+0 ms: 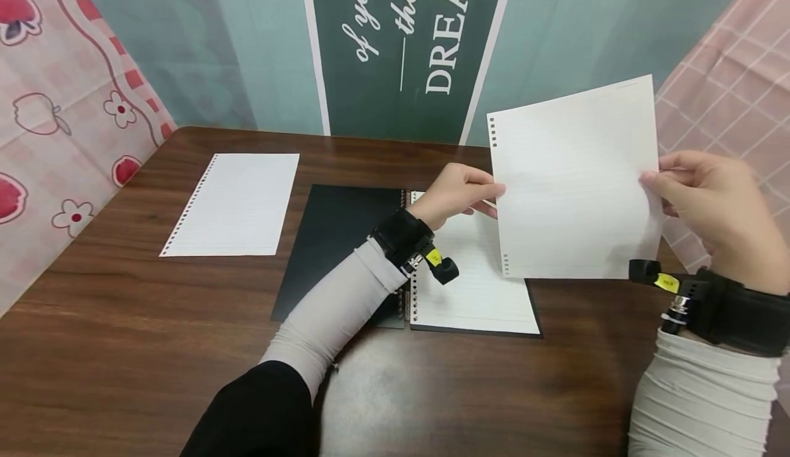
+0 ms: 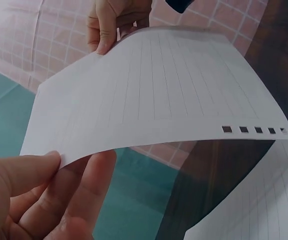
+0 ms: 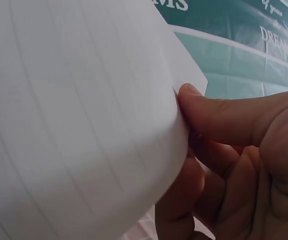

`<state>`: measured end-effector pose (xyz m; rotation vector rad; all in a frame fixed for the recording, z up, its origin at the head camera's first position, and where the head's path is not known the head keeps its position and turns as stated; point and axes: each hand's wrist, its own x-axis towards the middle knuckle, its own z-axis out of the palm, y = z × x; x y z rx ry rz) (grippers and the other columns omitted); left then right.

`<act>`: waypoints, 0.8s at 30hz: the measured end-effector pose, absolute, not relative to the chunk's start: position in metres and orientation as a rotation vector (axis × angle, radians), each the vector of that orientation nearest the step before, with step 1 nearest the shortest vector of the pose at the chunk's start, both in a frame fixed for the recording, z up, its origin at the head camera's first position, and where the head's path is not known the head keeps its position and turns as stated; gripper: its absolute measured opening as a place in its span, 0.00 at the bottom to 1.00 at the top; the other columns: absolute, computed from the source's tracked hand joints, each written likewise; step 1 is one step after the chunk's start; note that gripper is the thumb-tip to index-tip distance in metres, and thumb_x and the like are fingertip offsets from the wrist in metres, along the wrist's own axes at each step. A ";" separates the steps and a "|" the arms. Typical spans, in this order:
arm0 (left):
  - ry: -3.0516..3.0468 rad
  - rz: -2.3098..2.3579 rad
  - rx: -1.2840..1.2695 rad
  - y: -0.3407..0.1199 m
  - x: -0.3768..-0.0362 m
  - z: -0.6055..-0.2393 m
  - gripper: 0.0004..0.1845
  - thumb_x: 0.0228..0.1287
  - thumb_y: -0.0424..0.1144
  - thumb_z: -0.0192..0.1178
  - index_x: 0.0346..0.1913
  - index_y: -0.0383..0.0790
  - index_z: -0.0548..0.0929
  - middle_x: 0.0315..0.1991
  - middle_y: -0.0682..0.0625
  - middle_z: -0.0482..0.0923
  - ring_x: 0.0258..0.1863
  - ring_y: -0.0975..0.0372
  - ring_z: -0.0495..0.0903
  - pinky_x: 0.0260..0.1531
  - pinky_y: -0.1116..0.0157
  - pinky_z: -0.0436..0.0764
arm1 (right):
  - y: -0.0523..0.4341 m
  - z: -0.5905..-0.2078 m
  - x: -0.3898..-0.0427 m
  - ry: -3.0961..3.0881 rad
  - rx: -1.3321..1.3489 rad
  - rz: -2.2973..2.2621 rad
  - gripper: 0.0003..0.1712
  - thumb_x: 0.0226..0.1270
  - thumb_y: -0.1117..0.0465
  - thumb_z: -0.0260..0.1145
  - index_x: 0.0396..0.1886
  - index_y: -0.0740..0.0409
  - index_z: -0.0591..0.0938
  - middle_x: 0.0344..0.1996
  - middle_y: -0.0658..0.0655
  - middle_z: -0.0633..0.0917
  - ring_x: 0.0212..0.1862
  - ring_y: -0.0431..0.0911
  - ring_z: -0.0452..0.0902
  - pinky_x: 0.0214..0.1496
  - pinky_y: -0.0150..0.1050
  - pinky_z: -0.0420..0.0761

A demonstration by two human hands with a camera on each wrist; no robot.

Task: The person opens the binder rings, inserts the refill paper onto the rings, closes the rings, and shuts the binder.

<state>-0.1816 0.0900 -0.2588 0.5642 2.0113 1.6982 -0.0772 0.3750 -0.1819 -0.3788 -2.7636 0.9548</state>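
1. The loose sheet (image 1: pixel 574 182) hung in the air above the right half of the table, at about three o'clock from the open binder (image 1: pixel 407 258), with its punched edge toward the person's left.

2. The left hand (image 1: pixel 453 193) pinched that punched edge between thumb and fingers; the left wrist view showed the thumb on top and two fingers (image 2: pixel 78 195) under the paper. Holding it there probably kept the hole side steady and level.

3. The right hand (image 1: pixel 719 210) pinched the opposite edge, the thumb (image 3: pixel 219 117) pressed on the paper's face and the other fingers curled behind it. With a grip on both sides, the sheet was stretched almost flat, bowing only slightly, which seems to be why it did not droop.

4. The binder lay open on the dark wooden table (image 1: pixel 154 347), its black cover (image 1: pixel 336 244) spread toward nine o'clock and a lined page (image 1: pixel 475 285) facing up under the raised sheet. The rings along the spine were partly hidden by the left forearm.

5. A second loose sheet (image 1: pixel 234 203) lay flat at about ten o'clock from the binder, well apart from it, its holes along the left edge.

6. Behind the table hung a green banner (image 1: pixel 401 38) at twelve o'clock and pink patterned cloths on either side. Between the held sheet and the binder, only the left wrist and its strapped camera stood in the way.
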 end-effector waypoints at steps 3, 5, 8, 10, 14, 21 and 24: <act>2.008 1.715 0.547 0.084 -0.182 -0.261 0.13 0.69 0.42 0.63 0.50 0.38 0.86 0.41 0.46 0.88 0.37 0.58 0.89 0.47 0.58 0.81 | 0.371 -0.183 -0.078 -2.804 -0.361 0.917 0.05 0.72 0.46 0.60 0.40 0.38 0.77 0.19 0.23 0.76 0.25 0.32 0.72 0.28 0.26 0.72; 2.004 1.726 0.539 0.081 -0.182 -0.261 0.13 0.69 0.41 0.63 0.50 0.38 0.86 0.42 0.46 0.87 0.38 0.57 0.90 0.49 0.54 0.81 | 0.368 -0.183 -0.078 -2.813 -0.343 0.899 0.12 0.73 0.46 0.59 0.46 0.47 0.79 0.19 0.23 0.75 0.25 0.31 0.73 0.28 0.25 0.72; 2.004 1.727 0.541 0.077 -0.184 -0.260 0.13 0.69 0.41 0.63 0.50 0.38 0.85 0.44 0.46 0.86 0.37 0.57 0.90 0.52 0.51 0.80 | 0.365 -0.183 -0.079 -2.805 -0.318 0.882 0.17 0.73 0.46 0.59 0.49 0.53 0.79 0.20 0.23 0.76 0.25 0.31 0.73 0.28 0.25 0.72; 2.009 1.719 0.549 0.073 -0.184 -0.258 0.13 0.69 0.41 0.63 0.51 0.39 0.85 0.45 0.47 0.85 0.36 0.58 0.90 0.50 0.52 0.81 | 0.363 -0.184 -0.080 -2.795 -0.292 0.888 0.14 0.74 0.47 0.59 0.47 0.50 0.79 0.20 0.23 0.76 0.25 0.31 0.73 0.28 0.24 0.73; 2.035 1.699 0.587 0.064 -0.185 -0.253 0.12 0.69 0.41 0.62 0.49 0.39 0.86 0.43 0.49 0.85 0.34 0.60 0.90 0.38 0.61 0.80 | 0.359 -0.184 -0.080 -2.778 -0.254 0.927 0.05 0.73 0.49 0.60 0.41 0.41 0.79 0.20 0.25 0.78 0.25 0.33 0.74 0.28 0.25 0.73; 2.079 1.716 0.671 0.041 -0.181 -0.247 0.08 0.69 0.40 0.63 0.43 0.39 0.87 0.36 0.49 0.85 0.31 0.58 0.90 0.26 0.64 0.74 | 0.342 -0.185 -0.081 -2.789 -0.197 0.982 0.07 0.73 0.49 0.61 0.43 0.43 0.81 0.23 0.30 0.80 0.26 0.36 0.74 0.27 0.27 0.76; 2.085 1.705 0.681 0.031 -0.179 -0.244 0.08 0.69 0.40 0.63 0.43 0.38 0.86 0.36 0.49 0.85 0.30 0.58 0.90 0.26 0.63 0.73 | 0.336 -0.186 -0.082 -2.801 -0.149 0.988 0.04 0.73 0.52 0.61 0.37 0.36 0.80 0.19 0.31 0.80 0.24 0.34 0.75 0.27 0.26 0.77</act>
